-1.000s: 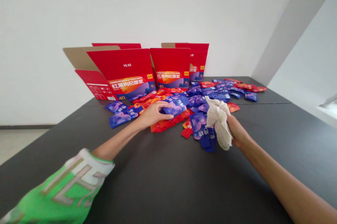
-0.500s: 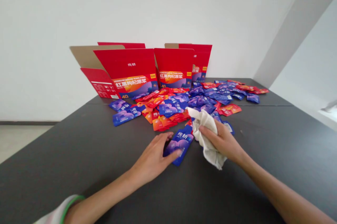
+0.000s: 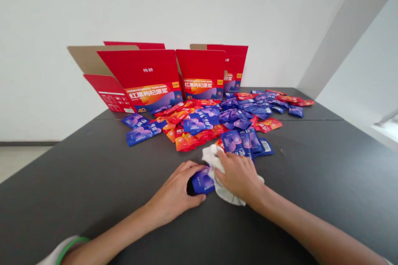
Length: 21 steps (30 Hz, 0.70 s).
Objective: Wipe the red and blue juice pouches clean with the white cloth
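My left hand curls around the left side of a blue pouch, fingers along its far edge and thumb at its near edge. The pouch lies on the dark table, its right part hidden. In my right hand a crumpled white cloth is bunched, and it presses over that covered part. Just beyond the right hand lie more blue pouches. A pile of red-orange pouches and blue ones spreads behind both hands.
Open red cartons stand at the back left against the white wall, flaps raised. A second heap of blue and red pouches reaches toward the far right. The dark table extends to both sides.
My right hand has moved left and down with the cloth, from beside the pouch onto it. My left hand has shifted slightly left and now closes around the pouch's edges.
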Available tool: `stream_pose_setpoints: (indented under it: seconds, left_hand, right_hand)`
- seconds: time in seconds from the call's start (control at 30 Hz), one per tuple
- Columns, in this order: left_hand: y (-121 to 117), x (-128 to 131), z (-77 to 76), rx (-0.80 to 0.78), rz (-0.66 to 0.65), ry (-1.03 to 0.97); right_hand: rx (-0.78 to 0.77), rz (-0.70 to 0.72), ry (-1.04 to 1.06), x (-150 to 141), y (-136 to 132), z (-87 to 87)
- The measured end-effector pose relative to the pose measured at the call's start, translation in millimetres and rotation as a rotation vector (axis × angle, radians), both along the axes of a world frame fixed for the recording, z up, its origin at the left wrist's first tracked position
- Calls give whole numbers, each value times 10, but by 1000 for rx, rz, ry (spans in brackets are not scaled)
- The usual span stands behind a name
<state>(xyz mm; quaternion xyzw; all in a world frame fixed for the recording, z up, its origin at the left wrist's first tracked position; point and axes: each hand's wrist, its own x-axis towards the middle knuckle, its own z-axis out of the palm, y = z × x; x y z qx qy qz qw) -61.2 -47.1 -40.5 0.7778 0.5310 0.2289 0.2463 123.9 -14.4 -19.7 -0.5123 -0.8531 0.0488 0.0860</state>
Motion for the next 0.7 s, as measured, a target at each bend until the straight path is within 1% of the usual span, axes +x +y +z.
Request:
stream_pose_setpoints:
  seconds: [0.03,0.07,0.17,0.2,0.23,0.33,0.37,0.4,0.5,0.53,0.57,0.6,0.67,0.7]
  left_hand:
    - [13,3,7,0,-2,-1]
    - [25,8,11,-1,-7,-9]
    - [50,16,15,-3,-33,-42]
    - [54,15,12,-1,-34,-46]
    - [56,11,8,0,-32,-45]
    - [58,-1,-4,-12,-26,-10]
    - [59,-2,-6,-18,-25,-2]
    - [62,-1,-6,-21,-24,-3]
    - [70,13,-1,-16,-47,-36]
    - [72,17,-1,-14,-56,-43]
    - [74,18,-3,-12,-58,-44]
    - [76,17,-6,-9,-51,-38]
    - [79,9,-15,-2,-24,-15]
    - [79,5,-19,1,-14,-4]
  right_hand:
    - [10,-15,-10,14,11,4]
    - [11,20,-9,17,11,7]
    - [-18,289,17,-14,-31,15]
    - [-25,327,17,-21,-39,17]
    - [-26,311,6,-22,-36,20]
    - [-6,86,-57,12,20,32]
    - [-1,58,-71,22,38,35]
    - [-2,82,-74,27,47,36]
    - [-14,329,-31,10,28,33]
    - [-19,384,-19,4,18,31]
    - [-22,398,-19,3,12,31]
    - [-18,364,-31,7,11,33]
    - [0,228,-67,22,13,42]
    - [8,188,-79,26,10,47]
